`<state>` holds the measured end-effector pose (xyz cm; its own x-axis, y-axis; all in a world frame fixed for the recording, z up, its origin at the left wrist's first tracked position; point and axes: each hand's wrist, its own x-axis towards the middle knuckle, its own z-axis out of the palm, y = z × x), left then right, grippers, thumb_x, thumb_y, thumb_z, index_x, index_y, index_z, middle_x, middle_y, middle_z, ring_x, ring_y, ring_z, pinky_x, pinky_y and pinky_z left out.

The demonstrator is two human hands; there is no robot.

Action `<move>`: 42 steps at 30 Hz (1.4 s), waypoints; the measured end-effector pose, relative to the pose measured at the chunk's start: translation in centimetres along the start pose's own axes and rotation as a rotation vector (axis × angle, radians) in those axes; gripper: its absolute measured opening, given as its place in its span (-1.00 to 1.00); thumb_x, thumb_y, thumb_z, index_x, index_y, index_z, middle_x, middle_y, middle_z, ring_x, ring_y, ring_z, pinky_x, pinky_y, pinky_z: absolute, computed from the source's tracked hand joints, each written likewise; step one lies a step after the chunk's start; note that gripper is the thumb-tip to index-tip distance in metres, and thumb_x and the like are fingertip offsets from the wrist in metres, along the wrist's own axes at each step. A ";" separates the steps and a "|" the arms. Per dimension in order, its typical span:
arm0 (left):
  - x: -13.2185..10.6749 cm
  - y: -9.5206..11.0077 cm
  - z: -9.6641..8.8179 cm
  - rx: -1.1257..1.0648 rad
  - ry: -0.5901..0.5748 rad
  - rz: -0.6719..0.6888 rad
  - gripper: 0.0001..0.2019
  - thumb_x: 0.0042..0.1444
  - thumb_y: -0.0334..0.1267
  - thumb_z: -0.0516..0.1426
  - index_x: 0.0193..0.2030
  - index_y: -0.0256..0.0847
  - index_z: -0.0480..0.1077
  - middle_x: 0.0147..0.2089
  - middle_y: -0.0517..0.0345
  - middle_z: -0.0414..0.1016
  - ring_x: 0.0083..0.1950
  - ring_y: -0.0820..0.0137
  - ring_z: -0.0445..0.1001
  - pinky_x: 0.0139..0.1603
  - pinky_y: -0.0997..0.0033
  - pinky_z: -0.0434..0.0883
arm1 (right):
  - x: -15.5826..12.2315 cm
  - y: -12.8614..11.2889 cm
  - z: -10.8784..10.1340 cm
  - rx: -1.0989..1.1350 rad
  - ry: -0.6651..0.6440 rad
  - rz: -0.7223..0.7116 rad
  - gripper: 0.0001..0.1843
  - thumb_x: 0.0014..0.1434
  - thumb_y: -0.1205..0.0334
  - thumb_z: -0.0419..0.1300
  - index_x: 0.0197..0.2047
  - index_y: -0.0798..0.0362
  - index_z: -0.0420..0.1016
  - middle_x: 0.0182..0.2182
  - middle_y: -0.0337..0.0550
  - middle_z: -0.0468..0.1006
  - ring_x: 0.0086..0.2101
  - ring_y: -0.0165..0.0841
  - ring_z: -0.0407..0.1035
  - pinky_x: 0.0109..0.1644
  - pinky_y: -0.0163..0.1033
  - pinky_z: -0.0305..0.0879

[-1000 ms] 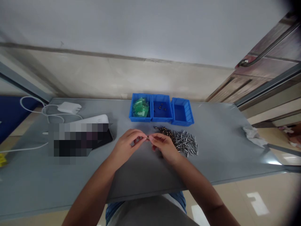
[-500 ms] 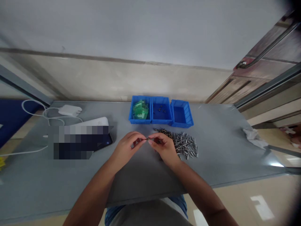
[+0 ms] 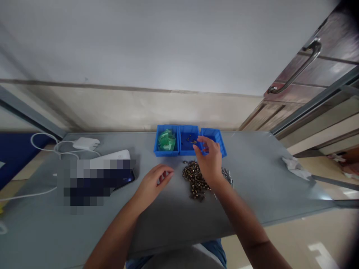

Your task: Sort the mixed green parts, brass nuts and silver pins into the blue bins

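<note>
My right hand [image 3: 209, 158] is raised over the front of the blue bins, its thumb and fingers apart and nothing gripped between them. Just beyond its fingertips, a small metal piece [image 3: 194, 142] shows in the middle blue bin [image 3: 189, 152], with a few tiny dark fittings. Left of the pile, my left hand [image 3: 151, 183] hovers above the table, fingers curled and the thumb a little apart from the index finger; nothing visible is in it. Brass-coloured small fittings [image 3: 196, 181] lie heaped below my right hand. Silver metal pins [image 3: 227, 175] are partly hidden behind my right wrist.
The left blue bin [image 3: 166, 153] holds green pieces. My right hand partly covers the right blue bin [image 3: 221, 144]. At left lie a white charger [image 3: 85, 143] with cable, a white box-like device [image 3: 120, 154] and a dark phone [image 3: 127, 180]. Crumpled white tissue [image 3: 295, 168] lies far right.
My hands have separated. The right moved forward and up to the bins and opened; the left stayed near its place, its pinch loosened. A small metal piece now shows in the middle bin.
</note>
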<state>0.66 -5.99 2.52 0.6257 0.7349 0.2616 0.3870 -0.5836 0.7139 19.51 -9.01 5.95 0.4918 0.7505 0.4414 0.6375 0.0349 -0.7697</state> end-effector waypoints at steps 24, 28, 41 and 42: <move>0.1 -1.2 1.4 -0.024 -0.081 -0.081 -0.88 0.15 -0.26 0.00 -0.19 -0.19 0.27 -0.28 0.18 0.33 -0.33 0.49 0.34 -0.34 0.51 0.31 | -3.0 2.0 3.3 0.098 -0.475 0.219 -0.86 0.03 0.34 0.08 -0.31 0.09 0.42 -0.33 -0.13 0.48 -0.29 -0.36 0.29 -0.19 -0.24 0.16; 0.2 -0.8 1.5 -0.097 -0.065 -0.127 -0.85 0.10 -0.27 0.05 -0.19 -0.19 0.21 -0.31 0.22 0.34 -0.36 0.51 0.34 -0.35 0.53 0.32 | -3.8 0.9 2.5 0.625 -0.623 0.477 -0.83 0.00 0.24 0.14 -0.29 0.04 0.44 -0.39 -0.23 0.45 -0.42 -0.46 0.27 -0.35 -0.34 0.16; 0.1 -0.3 1.2 -0.012 0.044 0.001 -0.93 0.12 -0.30 0.06 -0.26 -0.20 0.33 -0.36 0.21 0.32 -0.44 0.54 0.27 -0.38 0.52 0.28 | -4.8 1.2 2.3 0.870 -0.614 0.715 -0.82 -0.13 0.17 0.26 -0.40 0.04 0.49 -0.43 -0.23 0.43 -0.45 -0.47 0.23 -0.42 -0.33 0.14; 0.2 -0.3 1.2 -0.020 0.056 0.011 -0.93 0.11 -0.31 0.06 -0.26 -0.20 0.34 -0.36 0.20 0.32 -0.43 0.54 0.27 -0.37 0.52 0.29 | -4.9 1.3 2.3 0.877 -0.618 0.713 -0.82 -0.13 0.18 0.26 -0.39 0.04 0.50 -0.44 -0.24 0.43 -0.47 -0.48 0.22 -0.41 -0.33 0.14</move>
<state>1.46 -6.14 1.60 0.5907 0.7471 0.3050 0.3663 -0.5850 0.7236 16.58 -11.09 1.75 0.0556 0.9539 -0.2948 -0.3673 -0.2550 -0.8945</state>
